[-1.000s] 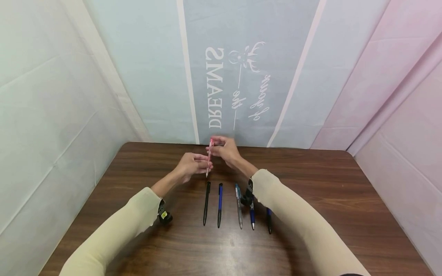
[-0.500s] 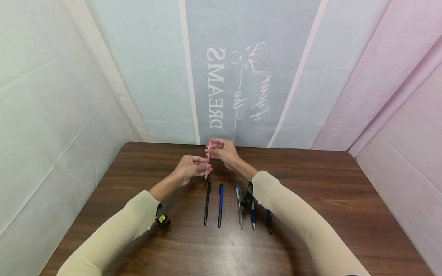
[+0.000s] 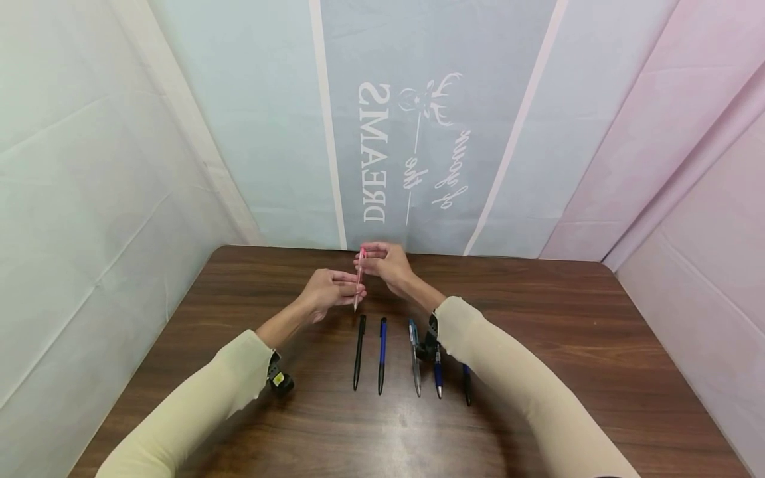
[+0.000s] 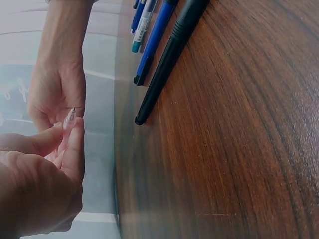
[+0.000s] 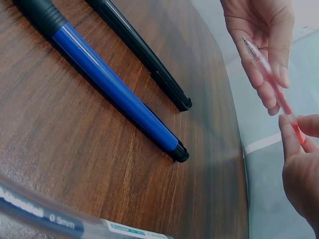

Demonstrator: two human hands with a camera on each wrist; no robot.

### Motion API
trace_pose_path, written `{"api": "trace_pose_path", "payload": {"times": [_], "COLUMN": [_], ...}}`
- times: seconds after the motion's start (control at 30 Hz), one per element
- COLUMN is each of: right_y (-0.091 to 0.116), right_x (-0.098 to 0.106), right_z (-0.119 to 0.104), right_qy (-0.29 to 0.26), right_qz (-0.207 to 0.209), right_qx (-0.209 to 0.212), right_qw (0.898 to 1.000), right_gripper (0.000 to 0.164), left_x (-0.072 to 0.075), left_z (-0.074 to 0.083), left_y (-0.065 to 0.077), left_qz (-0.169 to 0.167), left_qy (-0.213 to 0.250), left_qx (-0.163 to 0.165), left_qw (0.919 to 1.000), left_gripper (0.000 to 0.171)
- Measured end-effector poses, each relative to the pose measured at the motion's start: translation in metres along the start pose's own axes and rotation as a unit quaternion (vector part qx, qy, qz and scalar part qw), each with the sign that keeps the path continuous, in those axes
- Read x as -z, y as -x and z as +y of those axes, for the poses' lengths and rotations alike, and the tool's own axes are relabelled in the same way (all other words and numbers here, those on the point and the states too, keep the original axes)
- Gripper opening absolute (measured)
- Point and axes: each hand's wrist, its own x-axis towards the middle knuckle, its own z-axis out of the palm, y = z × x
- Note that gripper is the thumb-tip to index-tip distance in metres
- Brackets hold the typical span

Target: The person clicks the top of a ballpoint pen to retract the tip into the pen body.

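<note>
Both hands hold a clear pen with a red end [image 3: 360,273] over the far part of the table. My left hand [image 3: 327,291] pinches it near its tip between thumb and fingers. Up at the red end, the thumb and fingers of my right hand [image 3: 388,264] grip the barrel. In the right wrist view the pen's bare metal point [image 5: 245,41] sticks out past the left hand. Nearest below the hands lie a black pen [image 3: 358,355] and a blue pen with black ends [image 3: 382,355].
Further right in the row are a clear pen with a teal top [image 3: 415,358], a blue pen with a silver tip [image 3: 439,378] and a dark blue-black pen [image 3: 467,385], partly hidden by the right sleeve. A printed curtain [image 3: 287,133] hangs behind the wooden table [image 3: 538,318].
Both hands and the red-ended pen have shifted slightly down and left in the head view. The grip looks the same, and the row of pens lies as before.
</note>
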Motion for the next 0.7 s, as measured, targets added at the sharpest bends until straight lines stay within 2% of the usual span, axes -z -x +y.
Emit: {"api": "trace_pose_path", "payload": {"times": [0.27, 0.53, 0.7], "right_y": [-0.0013, 0.0004, 0.0036], "right_x": [0.0012, 0.002, 0.0002], "right_z": [0.0003, -0.001, -0.0033], "right_qy": [-0.003, 0.015, 0.023], "right_qz": [0.001, 0.007, 0.006], "right_qx": [0.003, 0.014, 0.018], "right_qw": [1.0, 1.0, 1.0], "right_gripper": [0.048, 0.036, 0.035], "left_x": [-0.0011, -0.0008, -0.0007], "left_z": [0.0013, 0.0005, 0.0008], "left_y": [0.0008, 0.0003, 0.001], "left_qz": [-0.001, -0.001, 0.0], "left_qy": [0.001, -0.005, -0.001], "left_qx": [0.0, -0.001, -0.002], "left_qw": [1.0, 1.0, 1.0], "left_gripper": [0.036, 0.036, 0.036]}}
